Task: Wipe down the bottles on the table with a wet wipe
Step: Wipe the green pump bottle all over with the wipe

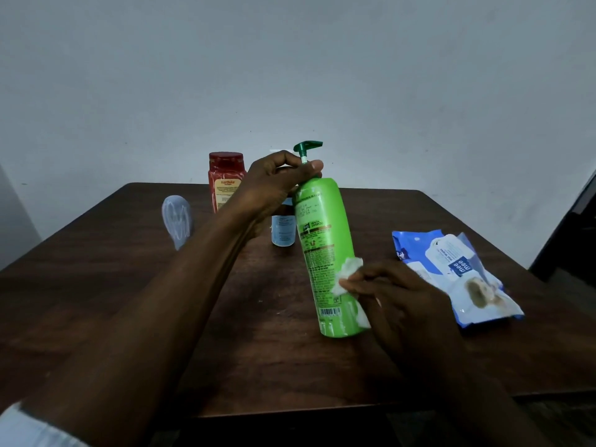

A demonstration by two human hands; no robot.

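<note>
A tall green pump bottle stands tilted on the dark wooden table. My left hand grips its neck just under the green pump head. My right hand holds a crumpled white wet wipe and presses it against the bottle's lower right side. Behind it stand a red bottle with a red cap and a small pale blue bottle, partly hidden by my left wrist. A light blue-grey bottle stands at the left.
A blue and white pack of wet wipes lies on the table to the right of my right hand. A plain grey wall stands behind the table. Something dark stands at the far right edge.
</note>
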